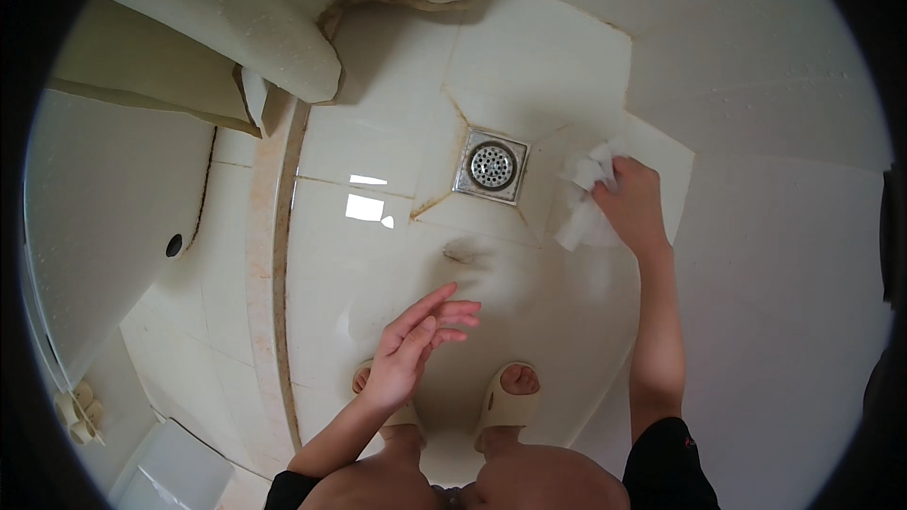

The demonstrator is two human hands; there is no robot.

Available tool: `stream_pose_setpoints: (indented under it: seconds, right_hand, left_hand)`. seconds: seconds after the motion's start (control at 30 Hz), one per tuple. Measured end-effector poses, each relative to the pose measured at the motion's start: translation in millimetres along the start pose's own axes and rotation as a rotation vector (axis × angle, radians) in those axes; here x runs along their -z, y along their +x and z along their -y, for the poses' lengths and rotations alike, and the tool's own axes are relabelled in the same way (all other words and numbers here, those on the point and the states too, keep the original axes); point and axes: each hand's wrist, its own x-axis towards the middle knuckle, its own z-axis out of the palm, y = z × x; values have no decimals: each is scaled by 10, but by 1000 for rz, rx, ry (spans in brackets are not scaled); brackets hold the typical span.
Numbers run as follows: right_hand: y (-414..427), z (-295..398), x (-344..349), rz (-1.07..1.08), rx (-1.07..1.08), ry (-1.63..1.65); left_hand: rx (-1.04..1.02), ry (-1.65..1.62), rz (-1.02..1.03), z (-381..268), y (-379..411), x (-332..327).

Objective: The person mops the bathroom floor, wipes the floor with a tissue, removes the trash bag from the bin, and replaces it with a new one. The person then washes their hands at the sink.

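Note:
My right hand (pixel 632 202) grips a crumpled white tissue or thin cloth (pixel 589 216) low over the tiled floor, between the floor drain and the right-hand wall. Parts of the white sheet are blurred. In front of my knees, my left hand (pixel 414 350) hovers with its fingers spread and nothing in them. A square metal floor drain (pixel 492 166) with a round perforated grate lies ahead of me. Between that drain and my left hand, a dark clump like hair (pixel 462 253) rests on the white tile floor (pixel 368 262).
I squat in cream slippers (pixel 511 397). A raised stone threshold (pixel 271 255) runs along the left side. Pale basin-like fixtures (pixel 283 28) jut in at the upper left. The white wall (pixel 765 248) closes the right side. A pale bin (pixel 173 467) stands at lower left.

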Motion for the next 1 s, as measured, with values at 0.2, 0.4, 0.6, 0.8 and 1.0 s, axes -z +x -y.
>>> stream_pose_setpoints:
  seconds: [0.2, 0.4, 0.6, 0.8, 1.0]
  right_hand:
    - [-242, -591, -121, 1, -57, -170]
    - [-111, 80, -96, -120, -14, -15]
    - [366, 196, -1087, -135, 141, 216]
    - [254, 257, -1535, -162, 193, 72]
    - [199, 159, -1674, -240, 317, -38]
  left_hand:
    - [21, 2, 14, 22, 5, -27]
    - [8, 12, -23, 0, -28, -18]
    - [-9, 34, -18, -21, -19, -75]
    - [-36, -16, 10, -18, -78, 16]
    - [-26, -15, -1, -14, -48, 25]
